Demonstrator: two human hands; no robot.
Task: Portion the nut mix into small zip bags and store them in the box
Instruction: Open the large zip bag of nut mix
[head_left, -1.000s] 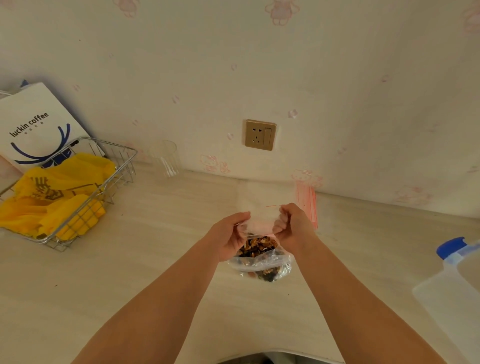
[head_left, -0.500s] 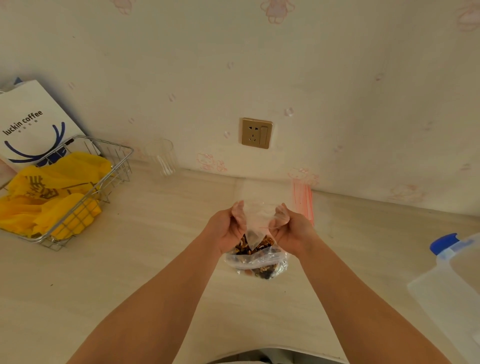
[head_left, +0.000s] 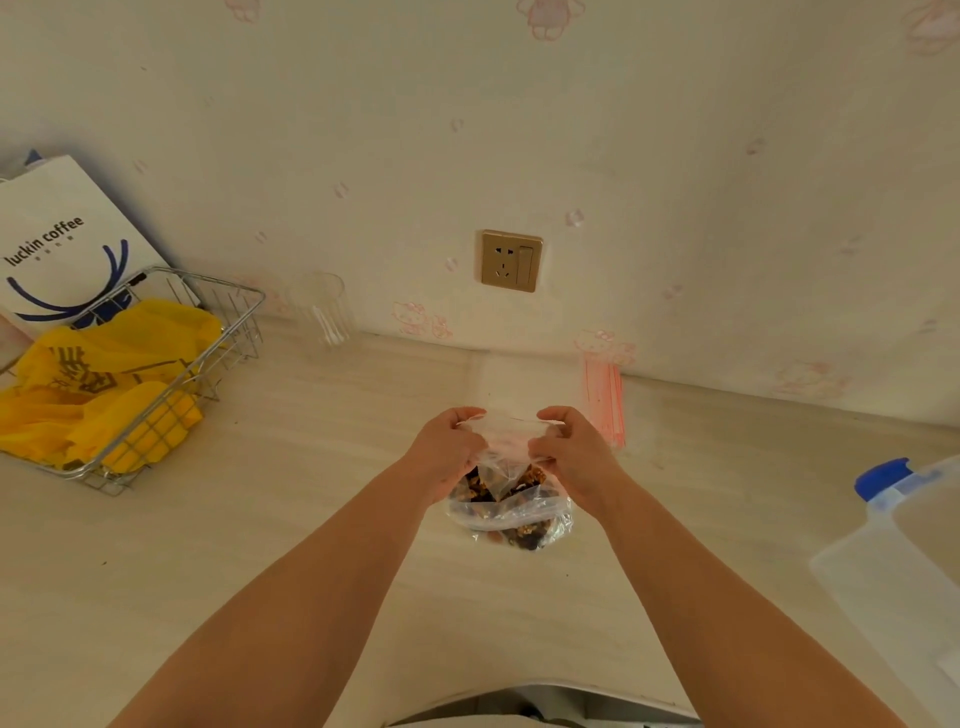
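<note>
Both hands meet at the centre of the counter, each pinching one side of a small zip bag. The left hand grips the bag's 9 o'clock edge, the right hand its 3 o'clock edge, so the mouth runs left to right between them. Directly beneath, towards 6 o'clock, the larger bag of nut mix rests on the counter, its top hidden behind the small bag. The stack of spare zip bags lies just beyond the right hand at 1 o'clock. The clear box with its blue latch sits well apart at 4 o'clock — nearer the right hand, which would likely carry a filled bag there.
</note>
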